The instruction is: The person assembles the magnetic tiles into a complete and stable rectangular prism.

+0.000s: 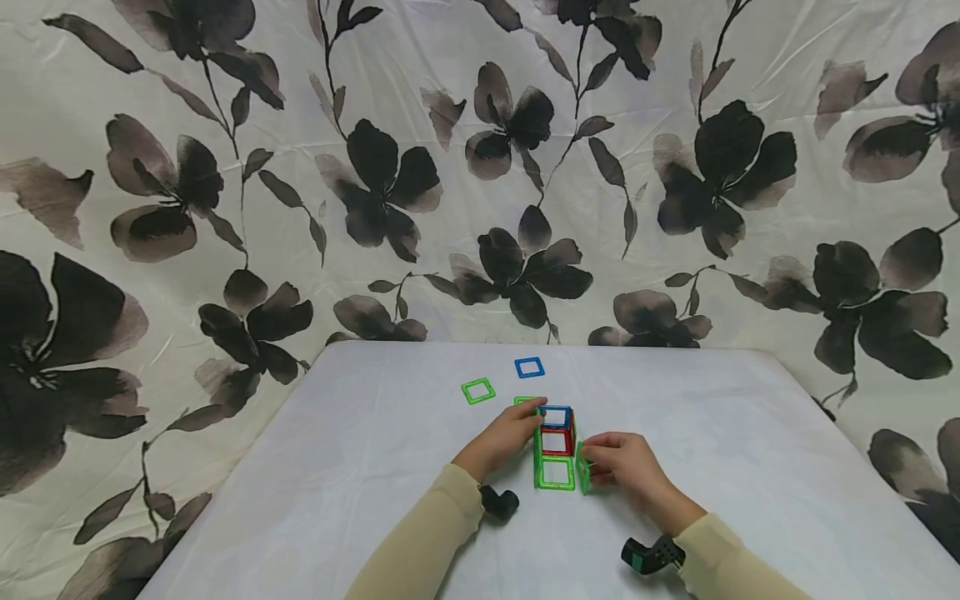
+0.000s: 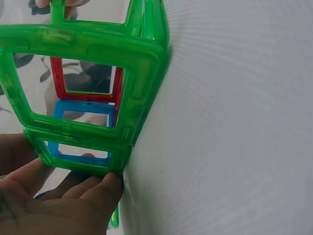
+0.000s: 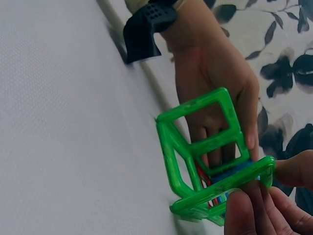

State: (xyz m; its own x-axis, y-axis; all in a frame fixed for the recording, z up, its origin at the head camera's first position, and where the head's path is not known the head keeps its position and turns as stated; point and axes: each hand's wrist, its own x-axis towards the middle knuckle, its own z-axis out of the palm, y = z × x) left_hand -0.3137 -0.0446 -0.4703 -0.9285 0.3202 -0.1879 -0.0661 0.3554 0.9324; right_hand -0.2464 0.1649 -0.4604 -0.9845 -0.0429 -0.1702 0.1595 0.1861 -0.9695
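Observation:
A small structure of square magnetic tiles (image 1: 557, 487) stands on the table, with green, red and blue open frames joined together. My left hand (image 1: 504, 437) holds its left side near the far end; in the left wrist view the fingertips touch a green tile (image 2: 139, 90). On the right side, my right hand (image 1: 626, 468) pinches a single upright green tile (image 3: 222, 186) between thumb and fingers. That tile is beside the near end of the structure; whether they touch I cannot tell. The red and blue tiles are partly hidden in the right wrist view.
Beyond the structure lie a loose blue tile (image 1: 531, 376) and a loose green tile (image 1: 482, 400). Another green tile (image 1: 523, 399) shows partly behind my left hand. The table (image 1: 337, 483) has a white cover, and a flower-patterned cloth (image 1: 420, 292) hangs behind it.

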